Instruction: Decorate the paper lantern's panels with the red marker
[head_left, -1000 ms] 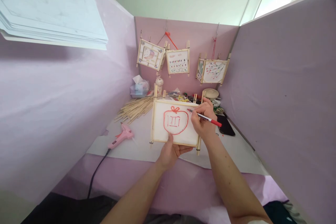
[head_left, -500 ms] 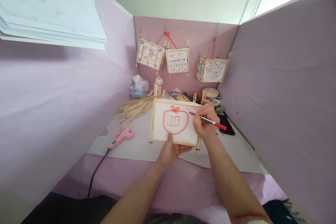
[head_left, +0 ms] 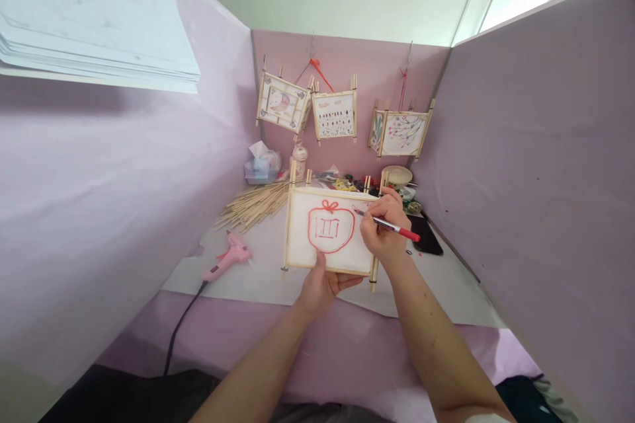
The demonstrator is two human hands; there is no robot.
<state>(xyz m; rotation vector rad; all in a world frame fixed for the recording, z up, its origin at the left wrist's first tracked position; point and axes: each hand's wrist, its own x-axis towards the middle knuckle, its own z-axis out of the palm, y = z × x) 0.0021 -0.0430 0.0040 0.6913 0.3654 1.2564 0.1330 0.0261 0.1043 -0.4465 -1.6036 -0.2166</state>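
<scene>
White tabletop sheet, lilac partitions

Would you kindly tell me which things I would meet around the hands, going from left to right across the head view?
Pink glue gun → stick-framed paper → right hand gripping a pen → black phone.

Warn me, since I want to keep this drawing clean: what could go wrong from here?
The left grip has its thumb at the bottom of the red outline, which could smear if wet. The right grip holds the red-ended pen close to that outline, so a slip might streak it. The framed panel is held at its lower edge, so pressing could tip it.
</scene>
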